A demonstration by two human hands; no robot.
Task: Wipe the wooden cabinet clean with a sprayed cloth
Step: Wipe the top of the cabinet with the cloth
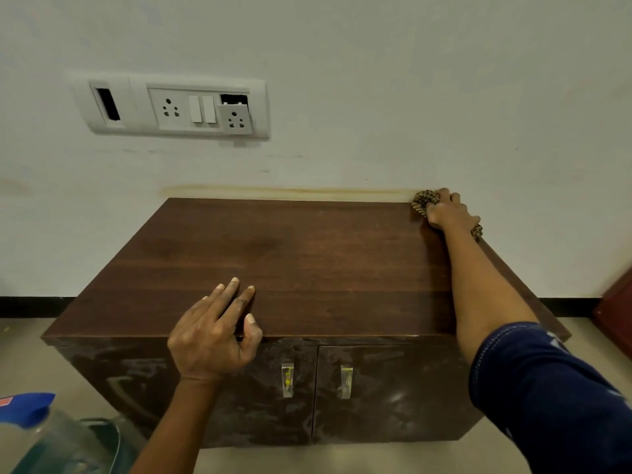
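Right hand (448,212) grips the crumpled patterned cloth (424,200) at the dark brown wooden cabinet (290,254)'s back-right corner, mid-wipe; left hand (213,331) rests spread on its front edge. Dusty doors probably next.

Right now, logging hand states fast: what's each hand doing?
Left hand: open, fingers resting on the cabinet top.
Right hand: gripping the cloth.

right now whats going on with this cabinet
A person is wiping the cabinet top. Their right hand grips a cloth at the back right corner, by the wall. Their left hand rests flat near the front edge, holding nothing. The doors below look smeared and dusty.
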